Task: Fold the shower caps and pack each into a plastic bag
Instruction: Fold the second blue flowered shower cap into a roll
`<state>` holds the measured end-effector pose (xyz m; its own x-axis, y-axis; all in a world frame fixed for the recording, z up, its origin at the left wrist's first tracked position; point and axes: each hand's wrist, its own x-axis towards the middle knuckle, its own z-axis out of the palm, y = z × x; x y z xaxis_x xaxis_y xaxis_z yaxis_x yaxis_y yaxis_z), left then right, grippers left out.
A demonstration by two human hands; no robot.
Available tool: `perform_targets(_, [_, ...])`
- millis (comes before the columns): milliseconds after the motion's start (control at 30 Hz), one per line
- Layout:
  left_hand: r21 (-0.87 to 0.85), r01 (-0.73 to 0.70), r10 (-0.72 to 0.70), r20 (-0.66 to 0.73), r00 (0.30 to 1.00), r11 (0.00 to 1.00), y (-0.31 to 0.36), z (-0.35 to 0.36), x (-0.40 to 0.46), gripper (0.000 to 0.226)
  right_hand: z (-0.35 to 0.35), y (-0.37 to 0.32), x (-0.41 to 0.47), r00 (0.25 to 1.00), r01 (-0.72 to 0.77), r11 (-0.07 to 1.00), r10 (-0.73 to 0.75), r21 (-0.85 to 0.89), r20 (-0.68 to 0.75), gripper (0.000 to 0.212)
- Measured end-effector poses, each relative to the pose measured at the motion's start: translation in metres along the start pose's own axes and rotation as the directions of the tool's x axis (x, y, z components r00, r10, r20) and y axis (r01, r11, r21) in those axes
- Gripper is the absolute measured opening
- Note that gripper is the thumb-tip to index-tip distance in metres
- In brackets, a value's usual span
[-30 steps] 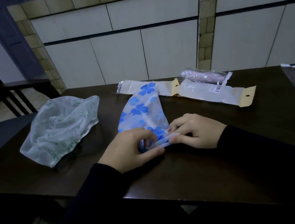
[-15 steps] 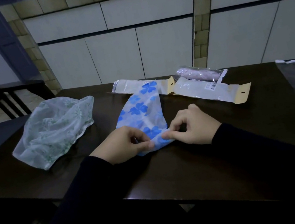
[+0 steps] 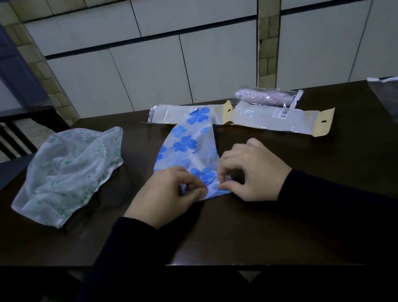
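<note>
Dark table (image 3: pixel 308 211), both hands (image 3: pixel 168 195) pinching blue-flowered cap (image 3: pixel 189 147)

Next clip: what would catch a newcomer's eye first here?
The blue-flowered cap at the table's middle, its near end pinched by the left hand and the right hand. Left of it lies a crumpled green-patterned cap; behind, flat bags lie by the far edge.

No legible text anywhere. Only a small white barcode sticker (image 3: pixel 283 113) w/ tiny print lines, too small to read, on the clear flat plastic bag with a tan card header (image 3: pixel 282 121), far side of table.
</note>
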<state>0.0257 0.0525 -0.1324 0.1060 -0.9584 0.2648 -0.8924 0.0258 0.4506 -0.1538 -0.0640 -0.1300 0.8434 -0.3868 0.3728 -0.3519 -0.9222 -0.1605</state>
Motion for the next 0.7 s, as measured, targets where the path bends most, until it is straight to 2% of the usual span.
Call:
perform_targets(133, [-0.03, -0.004, 0.005, 0.034, 0.999, 1.0, -0.007, -0.003, -0.004, 0.032, -0.002, 0.003, -0.001, 0.999, 0.001, 1.0, -0.001, -0.02, 0.036, 0.036])
perform_targets(200, [-0.076, -0.008, 0.011, 0.049, 0.999, 0.997, -0.01, -0.004, -0.004, 0.031, -0.003, 0.003, -0.002, 0.999, 0.007, 0.999, -0.006, -0.035, 0.052, 0.051])
perform_targets(367, [-0.105, 0.033, -0.03, 0.032, 0.999, 0.994, -0.013, -0.001, -0.001, 0.011, 0.002, 0.0, -0.002, 1.0, -0.001, 0.995, -0.001, -0.097, -0.019, 0.038])
perform_targets(500, [-0.091, 0.115, -0.119, -0.039, 0.992, 0.989, -0.014, 0.003, 0.001, 0.014, 0.008, -0.005, -0.004, 0.994, -0.06, 0.992, 0.048, -0.115, -0.099, 0.036])
perform_targets(700, [-0.051, 0.226, -0.23, -0.089, 0.969, 0.973, -0.014, 0.01, 0.005, 0.026, 0.008, -0.001, -0.003, 0.979, -0.196, 0.979, 0.199, 0.049, -0.049, 0.034])
